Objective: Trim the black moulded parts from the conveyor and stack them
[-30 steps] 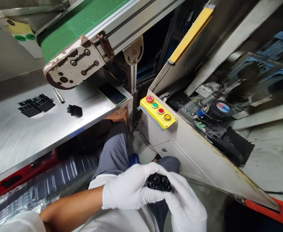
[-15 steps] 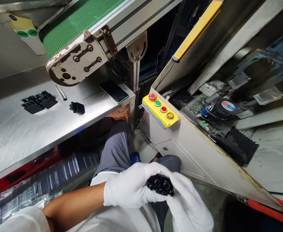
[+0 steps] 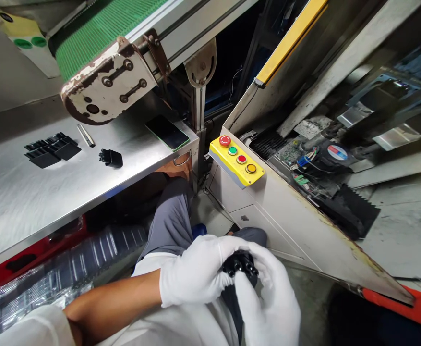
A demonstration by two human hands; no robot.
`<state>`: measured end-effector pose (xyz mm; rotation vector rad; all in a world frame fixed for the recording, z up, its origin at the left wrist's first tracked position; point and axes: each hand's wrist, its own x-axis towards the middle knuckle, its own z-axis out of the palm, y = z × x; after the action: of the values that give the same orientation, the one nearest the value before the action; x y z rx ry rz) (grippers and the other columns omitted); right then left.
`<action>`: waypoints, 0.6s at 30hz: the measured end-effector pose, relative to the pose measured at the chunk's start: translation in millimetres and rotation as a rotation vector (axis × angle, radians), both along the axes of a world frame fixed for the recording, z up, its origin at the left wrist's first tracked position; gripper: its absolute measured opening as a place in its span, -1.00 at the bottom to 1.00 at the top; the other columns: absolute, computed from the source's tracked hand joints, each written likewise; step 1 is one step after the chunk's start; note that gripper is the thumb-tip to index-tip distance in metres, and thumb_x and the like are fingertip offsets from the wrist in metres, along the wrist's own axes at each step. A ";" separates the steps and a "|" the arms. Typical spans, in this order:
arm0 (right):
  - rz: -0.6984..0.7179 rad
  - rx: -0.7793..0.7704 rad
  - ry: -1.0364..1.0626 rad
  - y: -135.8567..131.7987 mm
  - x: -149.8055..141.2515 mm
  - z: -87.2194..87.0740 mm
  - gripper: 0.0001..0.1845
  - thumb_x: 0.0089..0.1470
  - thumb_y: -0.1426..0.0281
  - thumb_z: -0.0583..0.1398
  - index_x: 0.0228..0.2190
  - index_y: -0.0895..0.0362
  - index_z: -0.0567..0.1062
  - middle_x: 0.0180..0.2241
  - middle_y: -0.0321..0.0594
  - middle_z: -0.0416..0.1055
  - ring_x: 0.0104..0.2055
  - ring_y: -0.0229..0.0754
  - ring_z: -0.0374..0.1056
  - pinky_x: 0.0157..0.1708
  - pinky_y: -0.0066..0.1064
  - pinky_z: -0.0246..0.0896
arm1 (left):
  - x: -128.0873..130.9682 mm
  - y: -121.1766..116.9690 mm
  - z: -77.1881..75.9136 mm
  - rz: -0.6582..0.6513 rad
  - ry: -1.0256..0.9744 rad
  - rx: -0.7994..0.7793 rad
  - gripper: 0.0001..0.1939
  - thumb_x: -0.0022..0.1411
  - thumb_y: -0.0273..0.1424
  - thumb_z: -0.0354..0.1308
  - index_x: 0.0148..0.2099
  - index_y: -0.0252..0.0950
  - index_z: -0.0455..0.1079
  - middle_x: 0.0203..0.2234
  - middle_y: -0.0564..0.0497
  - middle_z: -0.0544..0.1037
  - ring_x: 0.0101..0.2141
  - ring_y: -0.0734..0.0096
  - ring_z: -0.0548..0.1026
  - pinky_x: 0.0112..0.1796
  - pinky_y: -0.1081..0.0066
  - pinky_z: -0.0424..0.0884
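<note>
Between my two white-gloved hands is a black plastic part with several round tubular ends (image 3: 237,263), held low in front of my lap. My left hand (image 3: 194,271) is closed around its left side. On the other side, my right hand (image 3: 273,295) wraps the part, and its thumb presses against the tube ends facing me. The gloved fingers hide most of the part's body. On the steel table, a single similar black part (image 3: 112,158) lies near the front edge, with a cluster of black parts (image 3: 57,151) farther left.
A slim silver tool (image 3: 85,135) and a phone (image 3: 167,133) lie on the steel table (image 3: 12,192). Above it juts a green conveyor belt (image 3: 98,36). Right of my legs stands a machine panel carrying a yellow button box (image 3: 237,161). Clear plastic trays (image 3: 98,254) sit under the table.
My right thumb has moved onto the tube ends of the black part, and my right hand has shifted left and curled farther around it. The camera view has shifted slightly.
</note>
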<state>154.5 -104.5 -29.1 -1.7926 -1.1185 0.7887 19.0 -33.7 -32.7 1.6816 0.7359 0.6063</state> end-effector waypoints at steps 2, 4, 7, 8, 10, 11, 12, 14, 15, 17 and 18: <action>-0.051 -0.029 0.028 2.1 -3.2 1.1 -0.52 0.03 0.07 0.25 -0.10 0.13 0.51 -0.14 -0.09 0.57 -0.16 -0.06 0.51 -0.23 -0.35 0.43 | 0.3 -2.4 -4.2 0.024 0.016 0.006 -0.62 0.30 -0.19 0.03 0.02 -0.35 0.37 -0.02 -0.28 0.54 -0.14 0.16 0.54 -0.08 0.23 0.42; -0.119 -0.042 0.091 2.3 -6.7 4.5 -0.51 0.12 0.09 0.19 -0.04 0.15 0.48 -0.10 -0.06 0.55 -0.11 -0.07 0.50 -0.16 -0.36 0.41 | -0.1 -5.0 -8.0 0.047 -0.003 -0.050 -0.61 0.29 -0.19 0.08 0.05 -0.34 0.35 -0.04 -0.24 0.55 -0.14 0.19 0.53 -0.08 0.26 0.42; -0.158 -0.045 0.132 0.4 -11.1 11.1 -0.47 0.16 0.05 0.14 0.00 0.15 0.45 -0.03 -0.05 0.52 0.00 -0.06 0.45 -0.11 -0.37 0.37 | -0.4 -8.0 -12.2 0.077 -0.070 -0.199 -0.59 0.27 -0.19 0.16 0.06 -0.33 0.34 -0.10 -0.17 0.55 -0.14 0.24 0.52 -0.09 0.31 0.41; -0.155 -0.041 0.126 -0.4 -11.8 12.8 -0.46 0.16 0.04 0.13 0.01 0.15 0.45 -0.02 -0.06 0.51 0.02 -0.05 0.44 -0.10 -0.37 0.37 | -0.2 -8.6 -13.1 0.081 -0.104 -0.256 -0.58 0.26 -0.18 0.18 0.06 -0.33 0.33 -0.11 -0.16 0.55 -0.14 0.25 0.52 -0.09 0.31 0.41; -0.139 -0.024 0.102 -1.8 -12.3 15.0 -0.46 0.16 0.04 0.13 0.01 0.15 0.46 -0.02 -0.05 0.51 0.01 -0.03 0.44 -0.10 -0.35 0.35 | 0.5 -9.2 -14.1 0.087 -0.179 -0.367 -0.54 0.24 -0.14 0.21 0.06 -0.32 0.32 -0.12 -0.13 0.54 -0.13 0.26 0.51 -0.09 0.31 0.40; -0.129 -0.011 0.090 -2.3 -12.2 15.6 -0.46 0.17 0.04 0.13 0.01 0.15 0.46 -0.03 -0.05 0.51 -0.01 -0.02 0.45 -0.09 -0.33 0.35 | 0.9 -9.1 -14.1 0.092 -0.213 -0.414 -0.52 0.22 -0.12 0.22 0.06 -0.32 0.31 -0.13 -0.12 0.54 -0.13 0.25 0.51 -0.09 0.31 0.40; -0.122 0.000 0.082 -2.6 -12.0 16.0 -0.47 0.17 0.05 0.13 0.01 0.16 0.46 -0.04 -0.04 0.52 -0.03 -0.02 0.46 -0.09 -0.31 0.34 | 1.2 -8.8 -13.9 0.096 -0.239 -0.449 -0.50 0.20 -0.10 0.23 0.05 -0.32 0.32 -0.13 -0.12 0.53 -0.12 0.25 0.51 -0.09 0.30 0.39; -0.119 0.006 0.075 -2.5 -11.5 16.5 -0.47 0.16 0.06 0.14 0.01 0.16 0.46 -0.07 -0.04 0.53 -0.06 -0.02 0.47 -0.09 -0.30 0.33 | 1.3 -7.7 -13.0 0.101 -0.260 -0.481 -0.47 0.17 -0.06 0.25 0.03 -0.33 0.33 -0.14 -0.11 0.52 -0.14 0.26 0.50 -0.08 0.29 0.38; -0.123 -0.001 0.077 -2.0 -11.1 16.4 -0.46 0.15 0.05 0.16 0.01 0.15 0.46 -0.08 -0.04 0.53 -0.07 -0.02 0.47 -0.09 -0.31 0.34 | 1.1 -7.1 -12.6 0.100 -0.256 -0.479 -0.46 0.16 -0.04 0.25 0.03 -0.33 0.33 -0.14 -0.11 0.52 -0.14 0.27 0.50 -0.08 0.29 0.38; -0.128 -0.026 0.084 0.0 -9.2 14.9 -0.42 0.11 0.02 0.18 0.03 0.14 0.46 -0.08 -0.06 0.54 -0.09 -0.04 0.48 -0.13 -0.34 0.36 | 0.5 -6.2 -12.0 0.095 -0.230 -0.441 -0.44 0.17 -0.02 0.23 0.03 -0.33 0.33 -0.14 -0.12 0.52 -0.14 0.27 0.49 -0.07 0.28 0.38; -0.120 -0.039 0.084 1.4 -7.7 13.4 -0.40 0.08 0.01 0.20 0.03 0.13 0.45 -0.09 -0.07 0.54 -0.10 -0.05 0.49 -0.16 -0.35 0.38 | 0.2 -5.9 -11.9 0.091 -0.216 -0.409 -0.43 0.17 0.00 0.21 0.04 -0.33 0.33 -0.14 -0.12 0.52 -0.15 0.26 0.49 -0.07 0.28 0.38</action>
<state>146.8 -103.1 -15.7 -1.8237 -0.9377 0.8113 19.2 -39.6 -44.7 1.1922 0.7260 0.6406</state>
